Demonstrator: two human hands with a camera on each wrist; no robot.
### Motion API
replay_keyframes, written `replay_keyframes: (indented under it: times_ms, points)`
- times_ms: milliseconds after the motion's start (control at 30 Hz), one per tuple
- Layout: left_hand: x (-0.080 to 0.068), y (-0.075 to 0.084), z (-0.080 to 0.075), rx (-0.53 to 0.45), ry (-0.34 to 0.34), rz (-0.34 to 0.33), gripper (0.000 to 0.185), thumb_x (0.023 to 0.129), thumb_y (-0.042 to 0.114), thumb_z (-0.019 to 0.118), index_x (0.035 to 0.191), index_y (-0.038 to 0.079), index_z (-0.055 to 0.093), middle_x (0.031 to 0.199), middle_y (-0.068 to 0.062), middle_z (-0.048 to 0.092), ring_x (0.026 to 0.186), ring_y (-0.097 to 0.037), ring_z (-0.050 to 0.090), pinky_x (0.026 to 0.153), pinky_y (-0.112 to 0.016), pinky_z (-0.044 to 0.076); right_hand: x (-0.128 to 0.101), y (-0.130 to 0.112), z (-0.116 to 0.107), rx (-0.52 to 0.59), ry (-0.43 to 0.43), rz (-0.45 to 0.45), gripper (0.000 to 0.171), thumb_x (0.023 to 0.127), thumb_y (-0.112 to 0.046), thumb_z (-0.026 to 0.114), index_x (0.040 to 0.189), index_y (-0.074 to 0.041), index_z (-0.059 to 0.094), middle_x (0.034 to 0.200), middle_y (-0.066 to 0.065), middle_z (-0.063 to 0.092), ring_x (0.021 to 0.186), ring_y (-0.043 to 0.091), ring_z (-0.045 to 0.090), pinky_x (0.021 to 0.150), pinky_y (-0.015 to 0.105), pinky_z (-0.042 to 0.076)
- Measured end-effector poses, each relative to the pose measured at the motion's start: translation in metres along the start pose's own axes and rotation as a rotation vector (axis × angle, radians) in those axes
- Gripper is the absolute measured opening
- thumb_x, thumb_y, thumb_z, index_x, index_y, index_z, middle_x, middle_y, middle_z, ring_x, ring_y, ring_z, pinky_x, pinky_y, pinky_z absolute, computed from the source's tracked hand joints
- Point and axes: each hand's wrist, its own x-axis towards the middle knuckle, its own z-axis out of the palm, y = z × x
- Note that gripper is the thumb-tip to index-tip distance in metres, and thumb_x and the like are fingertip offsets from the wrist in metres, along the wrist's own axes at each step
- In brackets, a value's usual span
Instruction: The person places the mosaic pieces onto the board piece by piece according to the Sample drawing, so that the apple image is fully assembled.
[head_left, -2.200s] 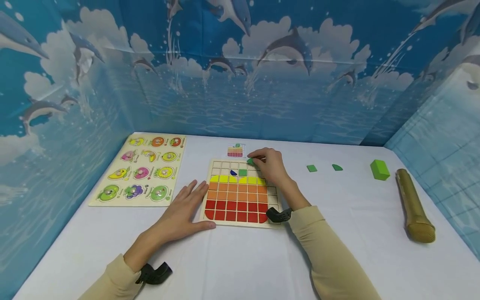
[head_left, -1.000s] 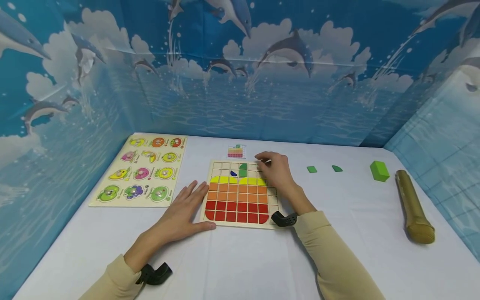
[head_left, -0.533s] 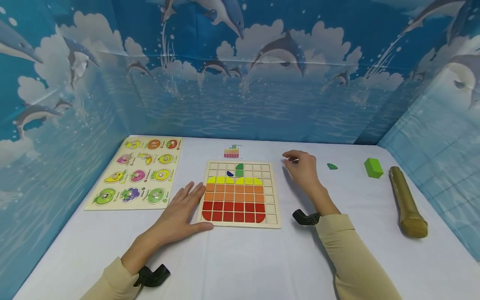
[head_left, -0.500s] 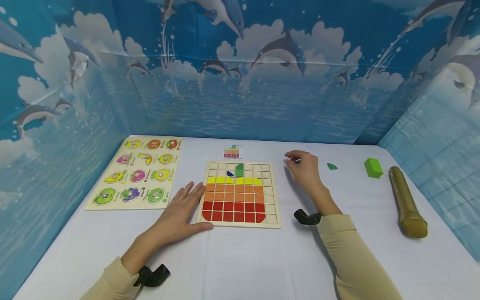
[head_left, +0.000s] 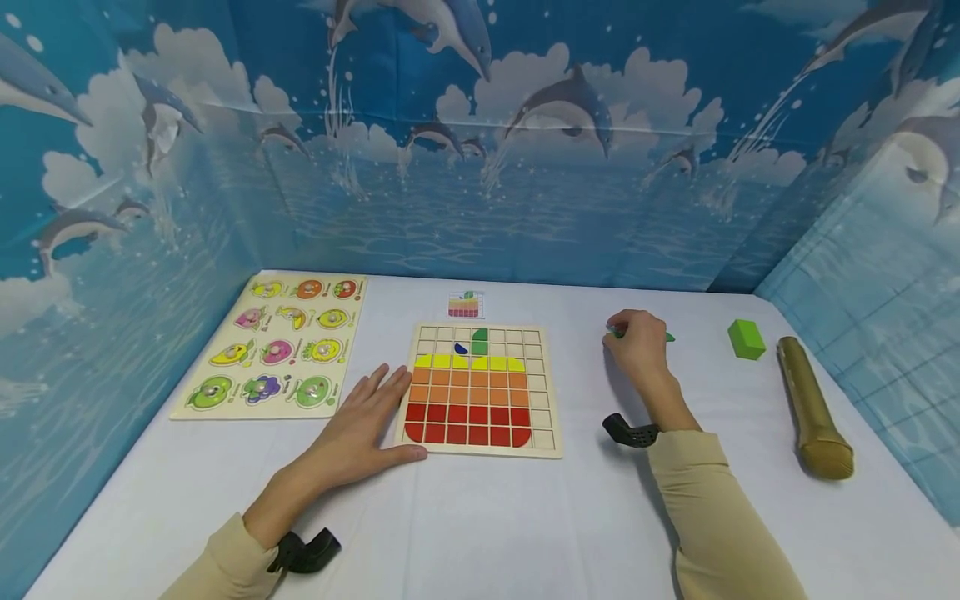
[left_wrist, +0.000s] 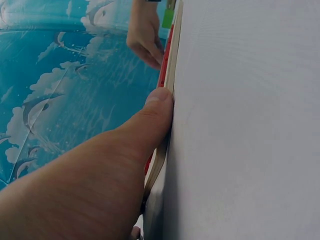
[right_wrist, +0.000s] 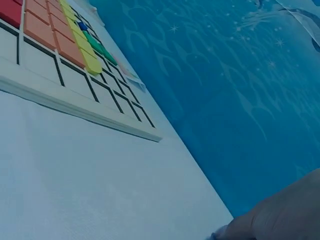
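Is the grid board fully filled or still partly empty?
Partly empty. The grid board shows bare cells along its top rows and right column around the coloured tiles.

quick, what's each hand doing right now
Left hand: open, flat against the wooden grid puzzle board.
Right hand: curled over a small green tile; grip cannot be told.

Grid board [head_left: 480, 389] right of fruit puzzle [head_left: 279, 342] (on table [head_left: 495, 517])

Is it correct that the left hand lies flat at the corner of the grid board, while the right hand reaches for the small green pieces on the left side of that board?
Not quite. The left hand does lie flat at the corner of the grid board, but the right hand is at the small green pieces to the right of the board, not the left. The head view shows this.
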Motion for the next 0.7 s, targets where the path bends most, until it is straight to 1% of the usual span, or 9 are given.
replay_keyframes:
  times_ms: [100,233,400,467,567,700]
  points:
    - [0.000,0.001,-0.001,-0.004,0.000,0.004,0.114,0.083,0.069,0.076,0.168,0.011,0.026,0.175,-0.009,0.026,0.164,-0.035,0.013,0.132,-0.058,0.015,0.001,0.003,-0.004,-0.010,0.007,0.015,0.027,0.091,0.000,0.075,0.115,0.012,0.074,0.111,0.033,0.072,0.109,0.047,0.064,0.094,0.059,0.055]
    - [-0.001,0.001,-0.002,-0.010,0.003,0.009,0.114,0.083,0.068,0.077,0.168,0.011,0.026,0.175,-0.009,0.026,0.164,-0.035,0.013,0.132,-0.057,0.014,0.001,0.007,-0.008,-0.018,-0.001,0.035,0.024,0.091,-0.003,0.077,0.111,0.011,0.075,0.105,0.030,0.073,0.101,0.045,0.066,0.088,0.057,0.056]
    - [-0.001,0.000,-0.001,-0.013,0.003,0.011,0.113,0.084,0.068,0.077,0.168,0.011,0.026,0.175,-0.009,0.026,0.164,-0.035,0.013,0.132,-0.058,0.014,0.002,0.009,-0.006,-0.003,0.000,0.034,0.023,0.089,-0.006,0.076,0.107,0.007,0.077,0.100,0.026,0.076,0.095,0.042,0.067,0.085,0.057,0.054]
    - [-0.001,0.001,-0.001,-0.015,0.002,0.009,0.113,0.084,0.067,0.077,0.168,0.011,0.026,0.175,-0.009,0.026,0.164,-0.035,0.013,0.132,-0.058,0.014,0.002,0.008,-0.002,0.012,0.011,0.006,0.024,0.087,-0.007,0.076,0.108,0.006,0.077,0.099,0.025,0.077,0.094,0.041,0.068,0.085,0.057,0.055]
    - [-0.001,0.001,-0.001,-0.016,0.001,0.006,0.114,0.083,0.067,0.077,0.168,0.011,0.027,0.175,-0.009,0.027,0.164,-0.035,0.013,0.132,-0.058,0.014,0.003,0.004,0.006,0.046,0.019,-0.084,0.025,0.086,-0.007,0.077,0.108,0.006,0.078,0.097,0.025,0.077,0.091,0.041,0.070,0.084,0.056,0.055]
    - [-0.001,0.001,-0.001,-0.010,0.003,0.003,0.113,0.083,0.068,0.076,0.168,0.011,0.027,0.175,-0.009,0.027,0.164,-0.035,0.014,0.132,-0.058,0.014,0.005,-0.005,0.017,0.118,-0.012,-0.185,0.023,0.087,-0.007,0.079,0.108,0.004,0.079,0.096,0.022,0.078,0.089,0.038,0.072,0.085,0.053,0.056]
